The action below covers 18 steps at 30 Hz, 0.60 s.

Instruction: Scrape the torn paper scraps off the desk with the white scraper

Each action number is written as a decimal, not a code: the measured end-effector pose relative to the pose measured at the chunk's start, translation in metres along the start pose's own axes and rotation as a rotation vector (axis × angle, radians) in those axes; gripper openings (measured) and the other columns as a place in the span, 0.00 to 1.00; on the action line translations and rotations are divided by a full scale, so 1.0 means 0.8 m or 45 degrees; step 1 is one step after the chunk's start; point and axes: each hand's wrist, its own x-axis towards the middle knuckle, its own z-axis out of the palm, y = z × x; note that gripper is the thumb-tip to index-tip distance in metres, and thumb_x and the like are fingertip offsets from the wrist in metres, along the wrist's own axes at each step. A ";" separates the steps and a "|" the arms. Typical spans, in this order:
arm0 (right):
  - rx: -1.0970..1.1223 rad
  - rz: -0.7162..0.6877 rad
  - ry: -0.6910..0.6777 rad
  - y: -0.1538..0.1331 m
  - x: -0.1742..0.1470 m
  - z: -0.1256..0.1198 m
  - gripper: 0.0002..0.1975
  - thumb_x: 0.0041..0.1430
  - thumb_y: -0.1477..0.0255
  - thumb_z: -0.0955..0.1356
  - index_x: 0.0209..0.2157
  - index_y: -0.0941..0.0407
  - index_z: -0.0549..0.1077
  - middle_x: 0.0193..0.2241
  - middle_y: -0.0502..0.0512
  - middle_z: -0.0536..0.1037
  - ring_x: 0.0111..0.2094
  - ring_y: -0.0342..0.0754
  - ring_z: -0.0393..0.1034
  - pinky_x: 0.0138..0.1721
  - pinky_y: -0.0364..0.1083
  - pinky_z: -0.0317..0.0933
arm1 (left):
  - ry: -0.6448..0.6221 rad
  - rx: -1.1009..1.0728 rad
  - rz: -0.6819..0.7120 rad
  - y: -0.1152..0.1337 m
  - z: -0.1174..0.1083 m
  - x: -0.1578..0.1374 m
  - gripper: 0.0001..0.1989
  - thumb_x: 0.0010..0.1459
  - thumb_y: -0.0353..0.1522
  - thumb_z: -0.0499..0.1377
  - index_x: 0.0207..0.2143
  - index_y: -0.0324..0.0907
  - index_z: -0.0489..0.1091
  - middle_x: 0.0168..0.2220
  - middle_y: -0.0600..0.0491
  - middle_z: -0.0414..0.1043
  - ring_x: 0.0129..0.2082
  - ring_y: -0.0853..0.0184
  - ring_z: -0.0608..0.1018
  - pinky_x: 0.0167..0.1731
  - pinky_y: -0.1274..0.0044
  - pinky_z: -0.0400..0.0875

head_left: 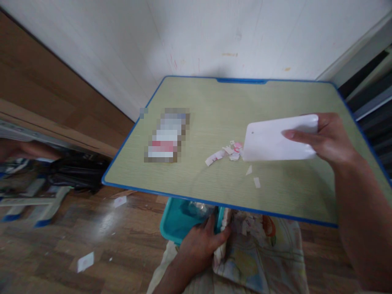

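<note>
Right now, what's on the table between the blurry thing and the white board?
Torn paper scraps lie between the blurry thing and the white board, nearer the board, in the head view.

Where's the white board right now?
In the head view, the white board is in the right hand, over the right part of the table, its left end by the paper scraps.
</note>
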 end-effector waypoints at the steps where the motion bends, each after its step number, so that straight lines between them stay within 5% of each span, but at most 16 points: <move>1: -0.004 0.003 -0.023 0.000 0.000 -0.002 0.07 0.33 0.70 0.71 0.18 0.57 0.71 0.15 0.45 0.70 0.13 0.37 0.60 0.11 0.36 0.51 | 0.005 0.000 -0.001 0.000 0.000 0.000 0.35 0.44 0.22 0.51 0.52 0.53 0.41 0.53 0.38 0.43 0.35 0.57 0.69 0.28 0.70 0.64; 6: -0.005 -0.019 -0.011 -0.002 -0.003 -0.010 0.07 0.33 0.71 0.71 0.19 0.57 0.71 0.15 0.45 0.70 0.14 0.37 0.60 0.12 0.36 0.52 | -0.031 -0.014 -0.021 0.000 -0.001 0.000 0.36 0.43 0.23 0.53 0.52 0.53 0.41 0.53 0.39 0.43 0.35 0.57 0.69 0.28 0.69 0.64; 12: 0.029 0.029 -0.227 0.002 -0.006 -0.017 0.07 0.32 0.72 0.72 0.18 0.57 0.71 0.12 0.44 0.67 0.12 0.36 0.59 0.11 0.36 0.51 | 0.001 -0.036 -0.018 0.000 0.002 -0.001 0.37 0.44 0.23 0.53 0.53 0.54 0.39 0.53 0.39 0.41 0.38 0.57 0.68 0.29 0.69 0.64; 18: 0.200 0.105 -0.073 0.007 0.000 -0.018 0.06 0.32 0.73 0.72 0.18 0.57 0.71 0.15 0.45 0.70 0.13 0.37 0.61 0.11 0.36 0.53 | -0.008 -0.019 -0.019 -0.001 0.002 -0.001 0.36 0.43 0.22 0.53 0.52 0.53 0.41 0.53 0.38 0.42 0.36 0.57 0.69 0.28 0.69 0.64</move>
